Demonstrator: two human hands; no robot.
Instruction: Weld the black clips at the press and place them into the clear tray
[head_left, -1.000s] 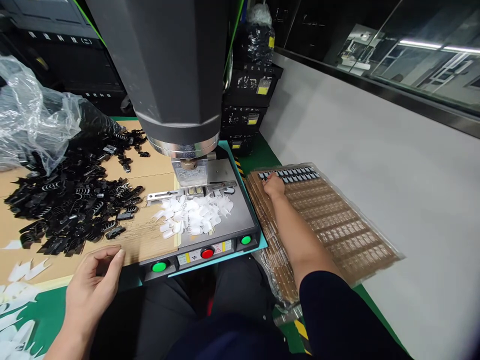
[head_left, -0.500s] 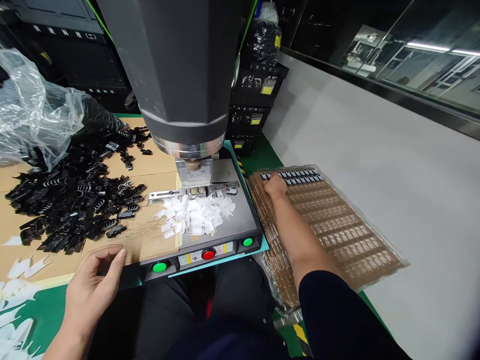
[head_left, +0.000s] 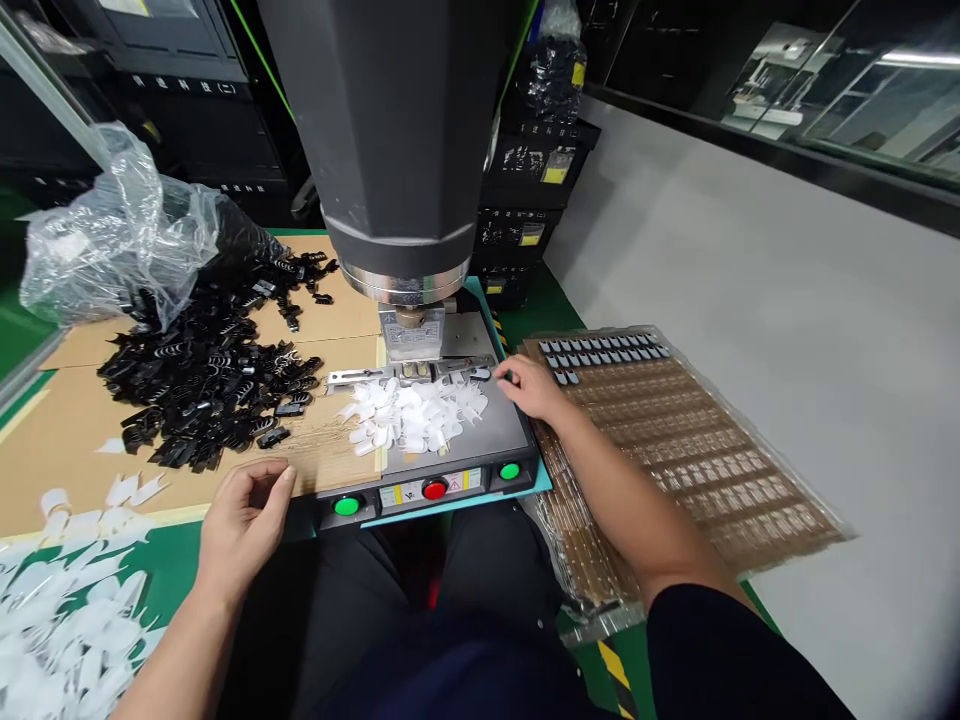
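My left hand [head_left: 244, 520] rests at the front edge of the cardboard-covered table, its fingers curled and the thumb tip against the index finger. Nothing shows between them. My right hand [head_left: 531, 388] hovers at the right edge of the press base [head_left: 502, 430], fingers apart and holding nothing that I can see. Just left of its fingertips lies a small dark part with a pale face [head_left: 481, 374]. A heap of white plastic pieces [head_left: 420, 415] lies before the metal fixture [head_left: 360, 377], under the press head [head_left: 411, 335].
Black plastic clips [head_left: 202, 390] are piled on the left, by a clear plastic bag [head_left: 127, 250]. More white pieces [head_left: 67, 630] lie at lower left. Right of the press, a stack of brown sheets [head_left: 652, 420] carries rows of small parts. Green buttons [head_left: 347, 506] and a red button [head_left: 434, 489] line the front.
My right hand has moved left from the sheet stack to the press base. Two parts now show in a further row on the sheet. The view has shifted; my left hand keeps its pose.
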